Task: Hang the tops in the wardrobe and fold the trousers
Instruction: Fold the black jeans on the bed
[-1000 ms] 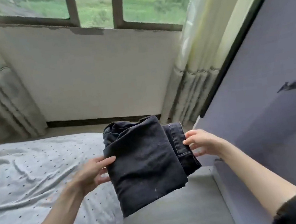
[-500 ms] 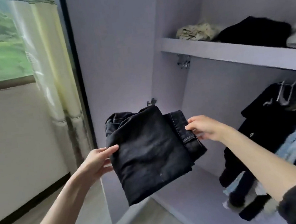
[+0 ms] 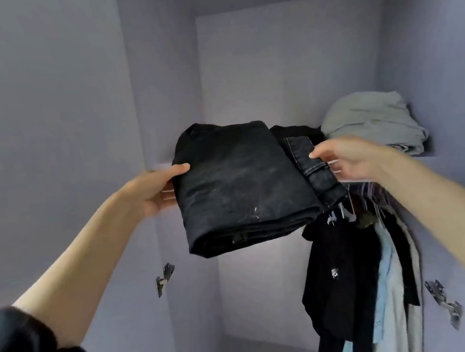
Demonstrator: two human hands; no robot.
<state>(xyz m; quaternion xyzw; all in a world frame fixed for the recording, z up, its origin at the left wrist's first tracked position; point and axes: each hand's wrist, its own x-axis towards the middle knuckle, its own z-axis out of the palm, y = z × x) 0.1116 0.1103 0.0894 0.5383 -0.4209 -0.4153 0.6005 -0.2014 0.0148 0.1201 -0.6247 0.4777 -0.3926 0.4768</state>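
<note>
Folded black jeans (image 3: pixel 241 186) are held up flat in front of the wardrobe's upper shelf (image 3: pixel 428 155). My left hand (image 3: pixel 153 190) grips their left edge, thumb on top and fingers underneath. My right hand (image 3: pixel 346 162) grips the right edge by the stitched hem in the same way. Several tops (image 3: pixel 358 283), black, light blue and white, hang on hangers under the shelf at the right. The shelf's front edge is mostly hidden behind the jeans.
A folded grey garment (image 3: pixel 374 122) lies on the shelf at the right, with a dark garment (image 3: pixel 298 132) beside it behind the jeans. Lilac wardrobe walls surround the space. Metal door hinges (image 3: pixel 164 277) sit on the left panel and on the right panel (image 3: pixel 445 304).
The view has swung from the bed and window to inside the wardrobe. Both hands have raised the folded jeans from waist height up to the level of the upper shelf.
</note>
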